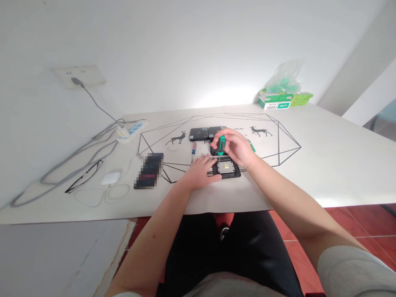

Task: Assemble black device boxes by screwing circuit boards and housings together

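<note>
My right hand (pixel 235 146) grips a green-and-black screwdriver (pixel 221 145), held upright with its shaft pointing down. The tip meets the upper left part of an opened black device case (pixel 234 174), which has a silver plate (pixel 223 167) and a small yellow patch inside. My left hand (pixel 201 171) lies flat at the left edge of this case, fingers spread and thumb at its lower corner. Beyond that hand rests a second screwdriver (pixel 194 149) with a red and blue handle. Another black case part (pixel 214 149) sits partly hidden behind my right hand.
Two black boxes (pixel 199 134) stand side by side farther back. A green circuit board (pixel 252 145) shows past my right hand. To the left are a blurred phone (pixel 149 171), glasses (pixel 84 177), a white charger (pixel 110 177) and a power strip (pixel 133 131). Green boxes (pixel 274 98) stand back right.
</note>
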The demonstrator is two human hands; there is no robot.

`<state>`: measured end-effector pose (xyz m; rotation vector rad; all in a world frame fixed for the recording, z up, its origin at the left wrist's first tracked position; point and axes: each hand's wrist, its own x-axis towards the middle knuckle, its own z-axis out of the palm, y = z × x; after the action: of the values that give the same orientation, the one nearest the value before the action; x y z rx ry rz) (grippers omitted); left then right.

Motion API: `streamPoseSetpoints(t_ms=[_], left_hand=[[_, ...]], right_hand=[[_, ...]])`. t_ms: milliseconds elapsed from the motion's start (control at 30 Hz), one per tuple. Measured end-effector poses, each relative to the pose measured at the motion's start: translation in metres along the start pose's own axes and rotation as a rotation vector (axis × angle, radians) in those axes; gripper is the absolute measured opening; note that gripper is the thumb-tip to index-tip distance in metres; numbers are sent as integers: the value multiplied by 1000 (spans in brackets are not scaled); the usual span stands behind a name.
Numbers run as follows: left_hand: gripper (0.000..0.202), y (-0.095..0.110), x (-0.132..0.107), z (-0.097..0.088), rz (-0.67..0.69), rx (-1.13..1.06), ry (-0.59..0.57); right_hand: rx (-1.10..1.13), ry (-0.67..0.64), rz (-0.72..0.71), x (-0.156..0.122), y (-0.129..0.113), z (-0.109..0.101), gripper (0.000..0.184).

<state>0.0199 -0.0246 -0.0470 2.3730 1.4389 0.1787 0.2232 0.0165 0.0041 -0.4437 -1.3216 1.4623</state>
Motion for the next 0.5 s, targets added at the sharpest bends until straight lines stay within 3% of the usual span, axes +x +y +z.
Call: streamPoseSetpoints(t_ms=[233, 400, 500], left_hand=[[85, 0, 0, 0, 15, 18, -3], [85, -4, 2, 0, 25, 21, -3], [85, -7, 3, 1, 30, 6, 25]], right_hand=[[-150, 98, -51, 4, 10, -1, 37], [7, -113, 100, 1, 2, 0, 38], [37, -142, 116, 2, -4, 1, 32]])
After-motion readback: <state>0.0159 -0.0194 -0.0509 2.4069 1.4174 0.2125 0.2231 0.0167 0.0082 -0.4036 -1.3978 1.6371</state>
